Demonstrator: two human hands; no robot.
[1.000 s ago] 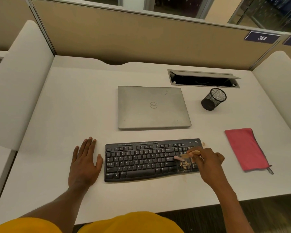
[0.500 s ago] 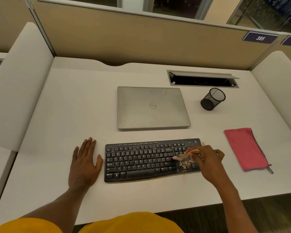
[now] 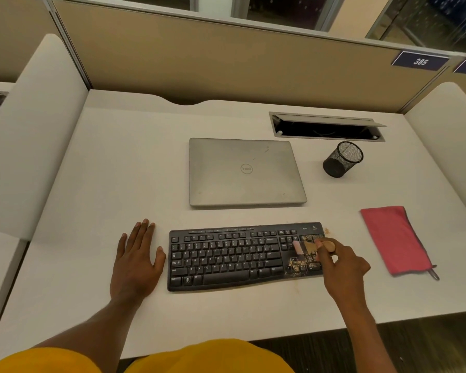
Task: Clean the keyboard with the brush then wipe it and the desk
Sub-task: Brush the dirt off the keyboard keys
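Over keyboard [image 3: 226, 257], right grip [image 3: 339, 267] around brush [image 3: 307, 247]

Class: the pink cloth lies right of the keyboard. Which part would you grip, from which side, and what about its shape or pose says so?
Pinch the pink cloth at its near left corner, from above on the keyboard side. It lies flat on the desk, so only an edge can be pinched, and that corner is nearest the right hand, now holding the brush.

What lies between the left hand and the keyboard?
Only a bare strip of desk; in the head view the left hand and the keyboard do not touch.
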